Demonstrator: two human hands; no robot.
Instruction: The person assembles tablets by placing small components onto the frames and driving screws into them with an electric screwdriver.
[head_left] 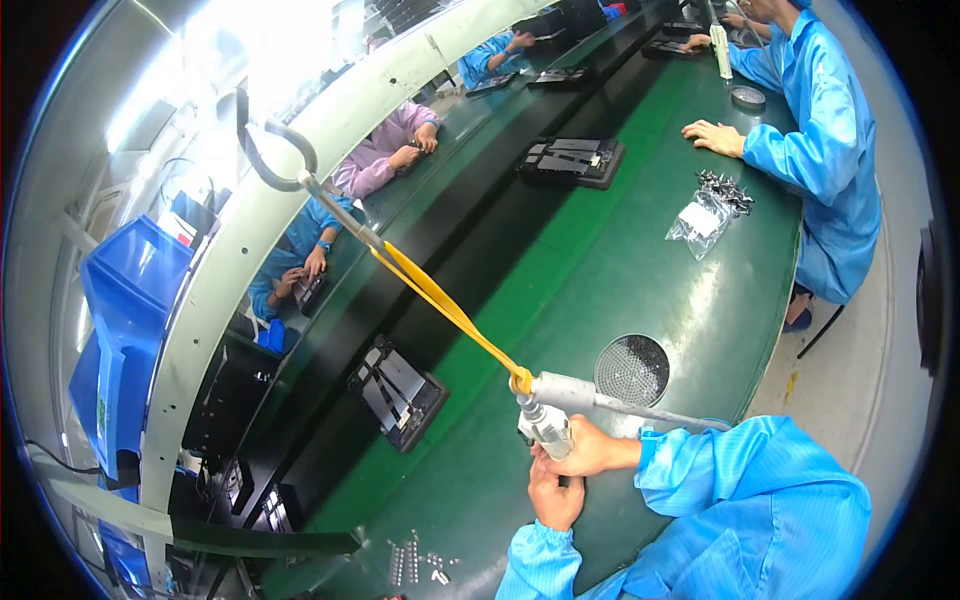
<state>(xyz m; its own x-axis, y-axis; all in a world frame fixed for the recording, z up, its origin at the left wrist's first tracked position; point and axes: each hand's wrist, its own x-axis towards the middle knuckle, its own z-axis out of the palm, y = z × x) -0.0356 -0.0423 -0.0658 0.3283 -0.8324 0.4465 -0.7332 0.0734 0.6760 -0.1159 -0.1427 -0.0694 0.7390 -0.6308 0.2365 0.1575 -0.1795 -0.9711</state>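
Head view: the fingers of a worker's right hand [592, 447] clamp a silver-and-white cylindrical driver-like tool [549, 426], slung from a yellow looped band [440, 300] above the green counter [560, 290], apparently mid-use, calling for steadiness from the left hand [556, 498] below, its grip hidden.

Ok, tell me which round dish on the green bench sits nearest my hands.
The dish just beyond your right hand, close to the hanging tool; the other dish sits far up the bench, beside a co-worker.
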